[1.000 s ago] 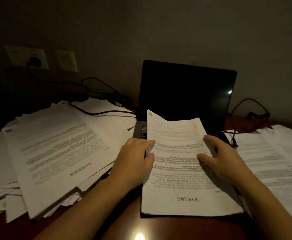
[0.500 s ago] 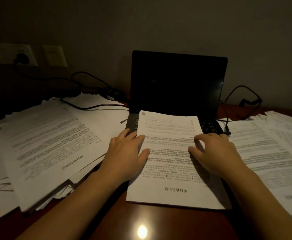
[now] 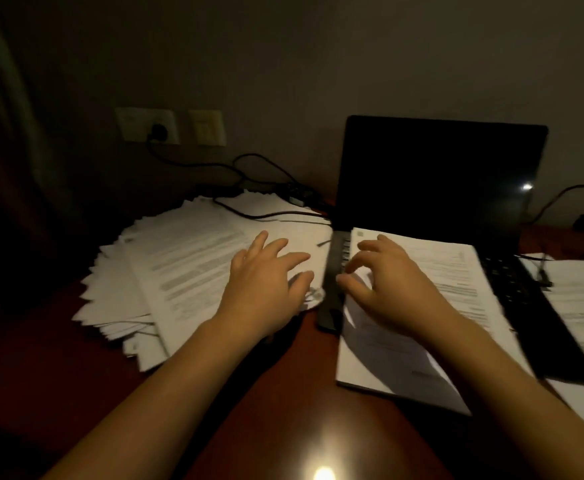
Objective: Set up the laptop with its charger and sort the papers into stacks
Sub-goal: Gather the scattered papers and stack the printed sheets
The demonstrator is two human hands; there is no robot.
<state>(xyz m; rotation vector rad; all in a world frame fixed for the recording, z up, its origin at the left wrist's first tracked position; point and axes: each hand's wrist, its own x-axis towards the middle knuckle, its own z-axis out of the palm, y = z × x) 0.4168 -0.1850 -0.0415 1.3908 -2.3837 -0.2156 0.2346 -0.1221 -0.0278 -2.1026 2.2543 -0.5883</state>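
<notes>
Since loose sheets are light, limp and slick against one another, the fanned pile of papers on the left of the tabletop will likely slide apart if it is lifted from one corner. It is better squared up from both long edges first, then taken with fingers under and thumb on top. The left hand is spread open over that pile's near right part; motion blur hides whether it touches. The right hand has bent fingers with the tips on the thin stack of sheets lying across the keyboard of the open laptop, near the stack's left edge, and no pinch shows. That stack overhangs the laptop's front edge, which looks like the easy place to grip it. The charger cable runs from the wall socket across the far papers towards the laptop and could drag sheets. More papers lie to the right.
</notes>
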